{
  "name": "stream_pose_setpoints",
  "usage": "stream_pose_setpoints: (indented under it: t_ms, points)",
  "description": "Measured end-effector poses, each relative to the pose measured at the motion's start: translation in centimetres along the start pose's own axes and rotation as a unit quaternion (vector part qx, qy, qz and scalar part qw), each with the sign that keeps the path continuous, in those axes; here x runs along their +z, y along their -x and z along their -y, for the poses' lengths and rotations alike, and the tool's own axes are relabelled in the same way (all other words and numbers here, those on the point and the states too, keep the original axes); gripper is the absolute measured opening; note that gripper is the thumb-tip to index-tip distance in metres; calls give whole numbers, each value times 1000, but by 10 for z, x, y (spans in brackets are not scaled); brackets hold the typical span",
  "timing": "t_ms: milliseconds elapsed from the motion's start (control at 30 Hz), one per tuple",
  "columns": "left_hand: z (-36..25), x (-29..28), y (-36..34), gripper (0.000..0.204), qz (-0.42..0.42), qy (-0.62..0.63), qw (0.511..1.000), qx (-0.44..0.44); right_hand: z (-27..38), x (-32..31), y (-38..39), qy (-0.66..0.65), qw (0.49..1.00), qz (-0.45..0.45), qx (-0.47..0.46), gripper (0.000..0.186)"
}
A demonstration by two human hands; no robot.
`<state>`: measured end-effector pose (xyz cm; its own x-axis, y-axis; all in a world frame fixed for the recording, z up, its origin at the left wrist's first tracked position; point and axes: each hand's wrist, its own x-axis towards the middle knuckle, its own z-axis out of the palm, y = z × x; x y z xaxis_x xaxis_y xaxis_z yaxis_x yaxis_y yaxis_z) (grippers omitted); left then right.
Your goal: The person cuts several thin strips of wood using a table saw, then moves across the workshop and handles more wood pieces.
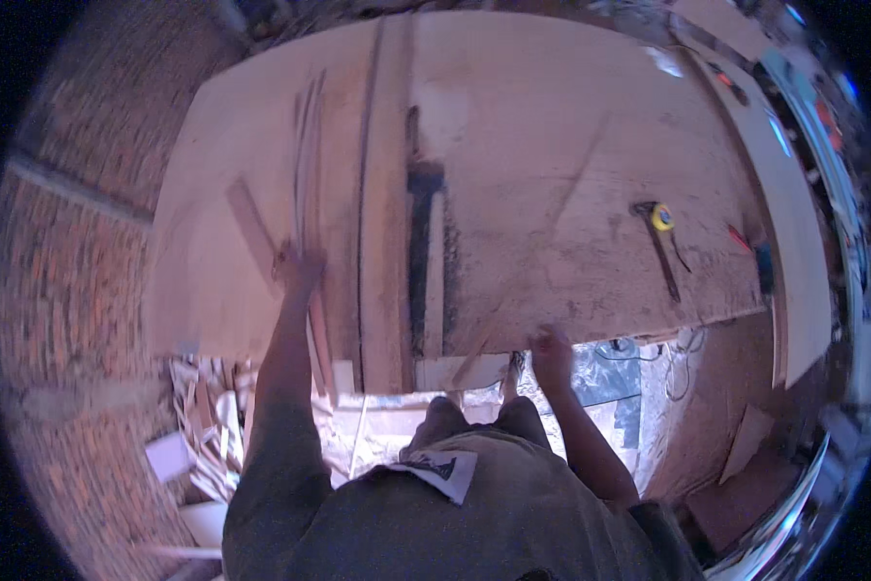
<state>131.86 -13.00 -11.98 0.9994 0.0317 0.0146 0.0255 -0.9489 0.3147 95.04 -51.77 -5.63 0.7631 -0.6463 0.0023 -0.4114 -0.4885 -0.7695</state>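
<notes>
Over the left part of the wooden worktable [513, 252], my left hand [302, 268] is closed around long thin wooden strips [308, 165], which run from the far side past the near edge. A short flat wooden piece [250, 225] lies just left of that hand, at a slant. My right hand [550, 347] is at the table's near edge, right of my body. Motion blurs its fingers, and I cannot make out anything in them. A long straight board [385, 213] lies between the hands, beside a dark slot holding a narrow wooden bar [435, 271].
A hammer [666, 261] and a yellow tape measure [661, 217] lie on the right of the table. Long boards [794, 261] stand along the right edge. Wood offcuts [213, 426] pile up at lower left, by a brick wall [58, 281]. Cables [685, 373] hang at lower right.
</notes>
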Motion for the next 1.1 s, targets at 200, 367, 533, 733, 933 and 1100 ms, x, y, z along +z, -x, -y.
stream_pose_setpoints:
  t_ms: [200,367,533,733,933,1100]
  points:
    - [-8,21,8,81,24,-20,999,12,17,95,-22,103,995,-8,-3,61]
    - [16,2,-6,82,-3,-75,997,-31,52,99,-34,17,997,7,77,70]
    - [-27,-22,15,72,87,-96,987,-93,15,83,-36,-19,985,-19,170,56]
    - [-28,-41,18,61,38,-62,995,-71,35,40,-24,-303,904,6,301,40]
    - [10,-31,2,30,14,164,971,-173,28,-6,-24,-332,881,-11,336,33]
    - [-20,-56,36,23,107,328,933,-106,-10,-57,2,-180,959,-80,203,36]
